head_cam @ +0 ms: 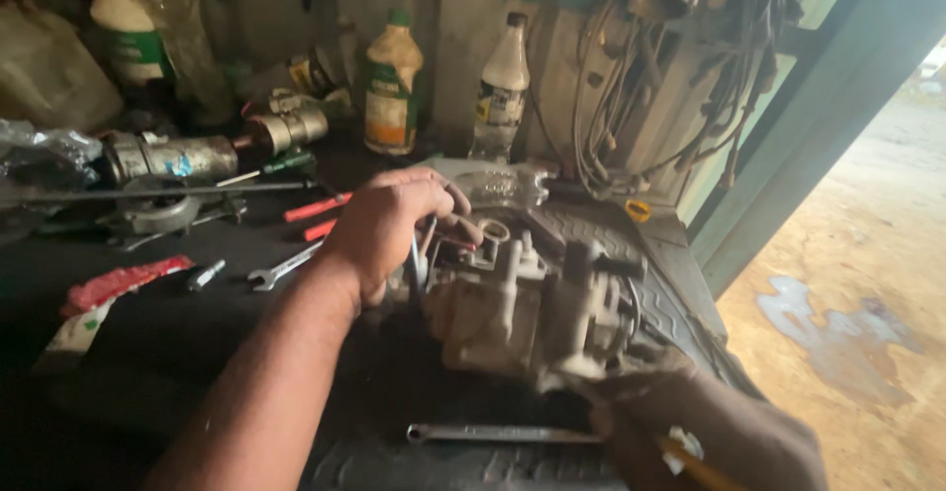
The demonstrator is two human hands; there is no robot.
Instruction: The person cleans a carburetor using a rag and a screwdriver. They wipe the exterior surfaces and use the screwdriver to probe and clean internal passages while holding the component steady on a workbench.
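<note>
my right hand (709, 432) is sitting closest to me, low at the edge of the picture, and it is blurry, so i cannot tell if its fingers are apart or together (something thin and yellowish is poking out by it). a long flat wrench (503, 434) is lying just left of that hand, pointing sideways across the dark bench (148, 353). a bit farther out, the grey metal engine part (522, 309) is resting in the middle, stretching left to right. my left hand (389, 225) is lying on its left end, fingers curled down onto the top of it, so this hand is the nearer one to it. farther back, two bottles (394, 82) are standing by the wall.
</note>
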